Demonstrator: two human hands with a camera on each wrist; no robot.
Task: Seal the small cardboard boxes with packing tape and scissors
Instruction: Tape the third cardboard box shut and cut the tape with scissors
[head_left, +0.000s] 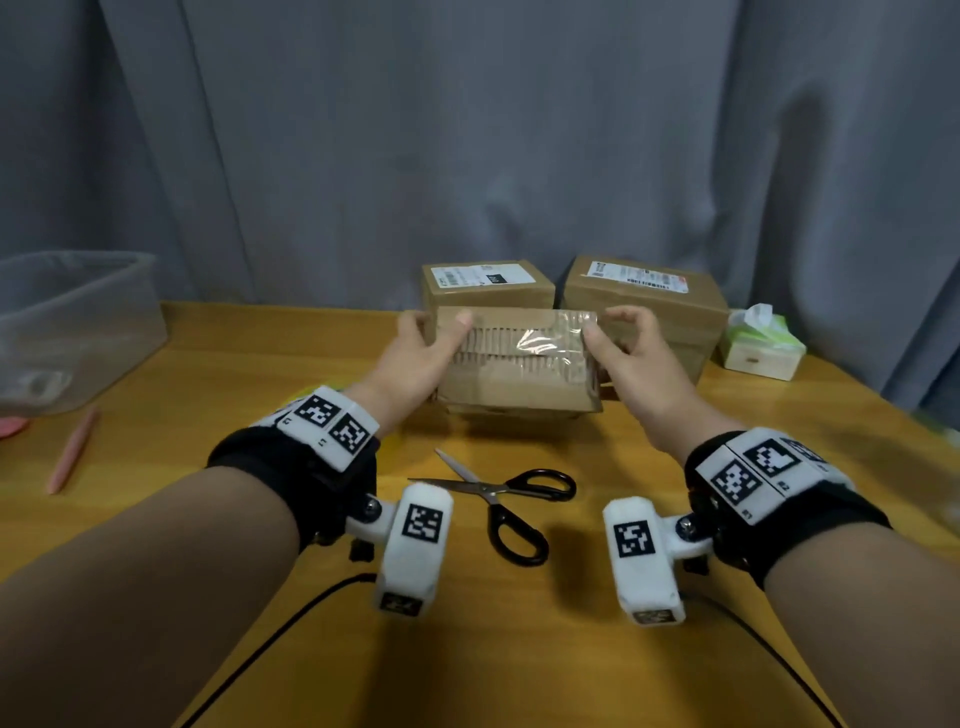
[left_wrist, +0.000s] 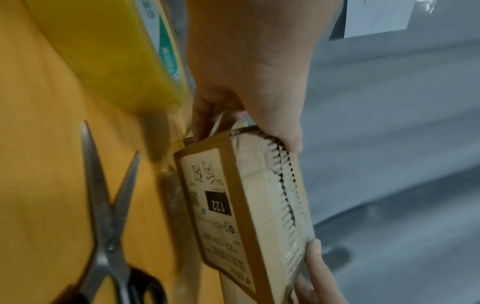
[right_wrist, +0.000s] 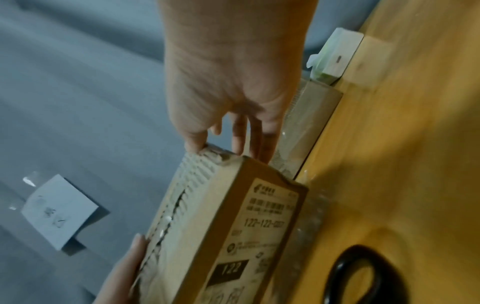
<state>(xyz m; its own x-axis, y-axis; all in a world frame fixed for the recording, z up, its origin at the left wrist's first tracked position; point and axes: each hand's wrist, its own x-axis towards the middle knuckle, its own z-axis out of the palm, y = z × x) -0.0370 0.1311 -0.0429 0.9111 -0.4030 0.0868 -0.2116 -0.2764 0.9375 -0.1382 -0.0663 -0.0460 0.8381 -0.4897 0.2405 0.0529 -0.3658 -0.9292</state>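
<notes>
— Grey curtain hung behind the smooth wooden tabletop?

— Yes. Left hand and right hand grasped a small cardboard box at 12 o'clock, glossy tape over its jagged seam; steel scissors lay nearer.

Home desk: grey curtain, tissue box.

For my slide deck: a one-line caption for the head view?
Both hands lift a taped cardboard box above open scissors.
</notes>
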